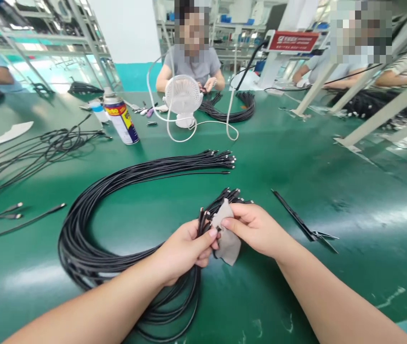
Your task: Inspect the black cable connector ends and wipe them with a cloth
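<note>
My left hand [192, 246] is closed around several black cables near their plug ends, thumb and fingers pinching by one connector. With my right hand [257, 227] I grip a light grey cloth [230, 243], which hangs down and touches the connector at my left fingertips. A large bundle of black cables [78, 224] curves in a U on the green table, its far plug ends lying above my hands. More plug ends [234, 193] lie just behind the cloth. Loops of the held cables [175, 325] drop below my left wrist.
Black tweezers [294, 215] lie to the right. A spray can [121, 117] and a small white fan [184, 98] stand farther back. Loose cables [46, 148] spread across the left side. A person in a grey shirt [192, 64] sits opposite; metal posts [379, 117] rise at right.
</note>
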{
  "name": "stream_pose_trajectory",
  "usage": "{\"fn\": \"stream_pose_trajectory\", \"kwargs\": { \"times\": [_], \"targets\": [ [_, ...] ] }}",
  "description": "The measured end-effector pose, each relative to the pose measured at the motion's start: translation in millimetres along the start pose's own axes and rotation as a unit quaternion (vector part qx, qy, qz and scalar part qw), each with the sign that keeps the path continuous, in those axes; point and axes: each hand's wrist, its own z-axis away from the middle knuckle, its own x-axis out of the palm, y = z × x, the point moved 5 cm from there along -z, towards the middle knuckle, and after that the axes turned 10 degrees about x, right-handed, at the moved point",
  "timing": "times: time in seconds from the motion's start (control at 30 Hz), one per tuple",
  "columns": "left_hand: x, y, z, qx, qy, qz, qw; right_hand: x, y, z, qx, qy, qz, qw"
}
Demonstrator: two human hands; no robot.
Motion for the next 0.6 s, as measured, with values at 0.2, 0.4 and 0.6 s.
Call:
{"fn": "stream_pose_trajectory", "kwargs": {
  "times": [0.2, 0.4, 0.6],
  "targets": [
    [-4.4, -11.1, -5.5, -0.01, -0.03, 0.014, 0.999, -0.7, 12.3, -0.4, -0.024, -0.019, 0.021, 0.999],
    [-3.8, -12.1, -4.7, 0.005, -0.043, 0.015, 0.999, -6.7, 6.9, 0.3, -0.059, 0.042, 0.069, 0.995],
    [2.3, 2.2, 0.5, 0.021, -0.04, 0.032, 0.998, 3.8, 3.9, 1.1, -0.044, 0.008, -0.012, 0.999]
  ]
}}
